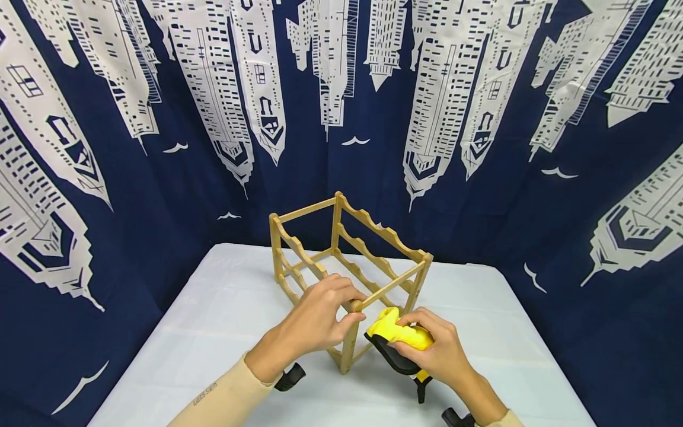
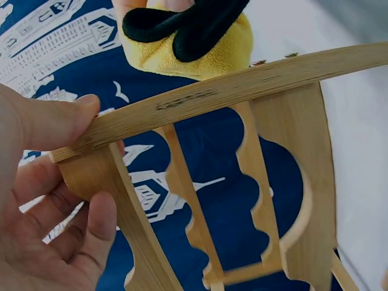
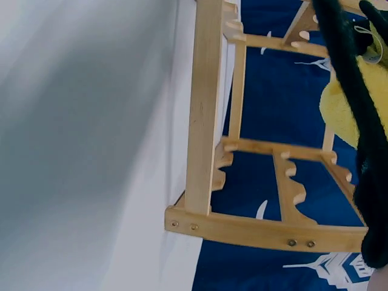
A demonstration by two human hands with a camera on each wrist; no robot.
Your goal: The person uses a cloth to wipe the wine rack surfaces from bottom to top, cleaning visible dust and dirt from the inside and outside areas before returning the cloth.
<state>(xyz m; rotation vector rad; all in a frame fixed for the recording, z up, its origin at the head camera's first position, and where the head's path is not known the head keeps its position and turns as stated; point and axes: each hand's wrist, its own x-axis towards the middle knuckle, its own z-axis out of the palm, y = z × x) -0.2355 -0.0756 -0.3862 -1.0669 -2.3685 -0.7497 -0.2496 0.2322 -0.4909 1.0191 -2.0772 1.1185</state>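
A light wooden wine rack (image 1: 349,344) with scalloped rails stands on the white table. My left hand (image 1: 315,314) grips the top of its near corner post, thumb on one side and fingers on the other; the left wrist view shows this hold on the wooden bar (image 2: 200,100) closely. Just right of that post, my right hand (image 1: 440,350) holds a soft yellow cloth item (image 1: 389,326) with black edging, pinched between thumb and fingers. Its yellow plush (image 3: 345,112) and black band appear in the right wrist view, while the right hand is mostly hidden there.
The white table (image 1: 229,308) extends around the rack. Behind and beside it hangs a navy curtain (image 1: 187,225) printed with white buildings and birds. Black wrist-camera parts (image 1: 290,376) show near both forearms.
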